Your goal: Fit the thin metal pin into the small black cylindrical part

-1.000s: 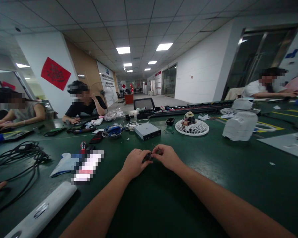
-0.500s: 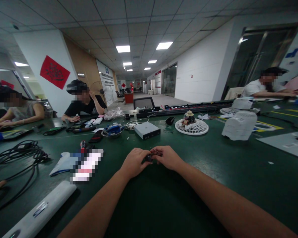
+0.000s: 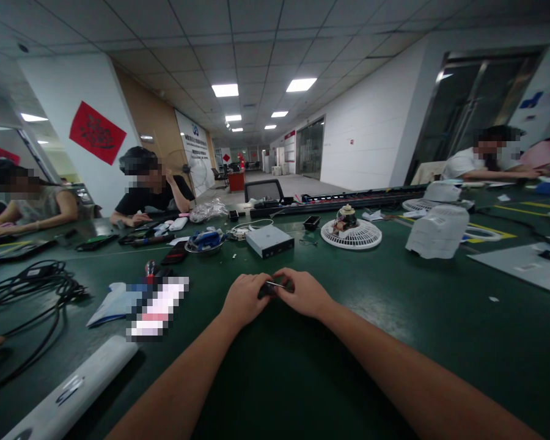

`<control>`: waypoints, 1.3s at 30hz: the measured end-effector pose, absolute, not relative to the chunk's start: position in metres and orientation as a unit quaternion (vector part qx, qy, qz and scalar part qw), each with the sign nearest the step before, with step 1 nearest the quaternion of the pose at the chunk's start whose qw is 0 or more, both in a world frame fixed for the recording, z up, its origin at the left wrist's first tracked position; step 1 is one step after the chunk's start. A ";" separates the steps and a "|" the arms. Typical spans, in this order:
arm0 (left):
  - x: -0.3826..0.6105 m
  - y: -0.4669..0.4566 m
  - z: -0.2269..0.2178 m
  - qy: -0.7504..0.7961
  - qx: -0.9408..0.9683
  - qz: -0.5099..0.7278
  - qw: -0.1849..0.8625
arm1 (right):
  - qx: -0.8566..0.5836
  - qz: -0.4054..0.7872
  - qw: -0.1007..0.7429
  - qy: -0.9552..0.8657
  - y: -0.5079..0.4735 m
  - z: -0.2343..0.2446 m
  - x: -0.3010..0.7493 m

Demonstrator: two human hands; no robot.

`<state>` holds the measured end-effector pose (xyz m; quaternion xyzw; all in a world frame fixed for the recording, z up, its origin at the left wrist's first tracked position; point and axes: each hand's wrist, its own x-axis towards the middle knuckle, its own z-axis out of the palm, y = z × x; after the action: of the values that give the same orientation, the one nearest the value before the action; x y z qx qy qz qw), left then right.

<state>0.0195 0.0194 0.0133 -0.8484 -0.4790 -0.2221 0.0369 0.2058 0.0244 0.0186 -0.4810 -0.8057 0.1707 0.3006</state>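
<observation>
Close together over the green table, my left hand (image 3: 245, 299) and my right hand (image 3: 306, 294) meet at the fingertips. Pinched in the left fingers is a small dark part (image 3: 266, 289), too small to name. A thin shiny metal piece (image 3: 275, 284) lies across it and runs to the right fingers, which are closed on it. Fingers cover much of both pieces. Just beyond the hands sits a grey optical disc drive (image 3: 269, 239) with a black front.
A white fan grille with a motor (image 3: 351, 231) and a white plastic housing (image 3: 437, 232) stand to the right. Leftward are a metal bowl with a blue item (image 3: 205, 240), a screwdriver (image 3: 150, 269), coiled black cable (image 3: 36, 287) and a long white case (image 3: 73, 391). Other people sit around the table.
The thin metal piece between my fingers shows more plainly now, and my right fingers have shifted slightly. Both hands stay together in nearly the same place. The view has moved a little.
</observation>
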 end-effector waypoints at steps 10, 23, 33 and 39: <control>0.017 0.022 0.012 -0.547 -0.803 -0.235 0.016 | -0.495 0.079 0.231 -0.834 0.030 0.019 0.215; 0.015 0.023 0.012 -0.502 -0.833 -0.232 0.032 | -0.492 0.130 0.247 -0.824 0.030 0.022 0.216; 0.016 0.021 0.013 -0.474 -0.855 -0.204 0.055 | -0.513 0.129 0.236 -0.815 0.035 0.017 0.215; 0.017 0.022 0.012 -0.474 -0.855 -0.201 0.060 | -0.515 0.127 0.196 -0.825 0.034 0.016 0.214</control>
<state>0.0170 0.0215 0.0120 -0.8551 -0.4743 -0.2007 0.0601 0.2143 0.0340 0.0161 -0.5154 -0.8246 0.1265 0.1960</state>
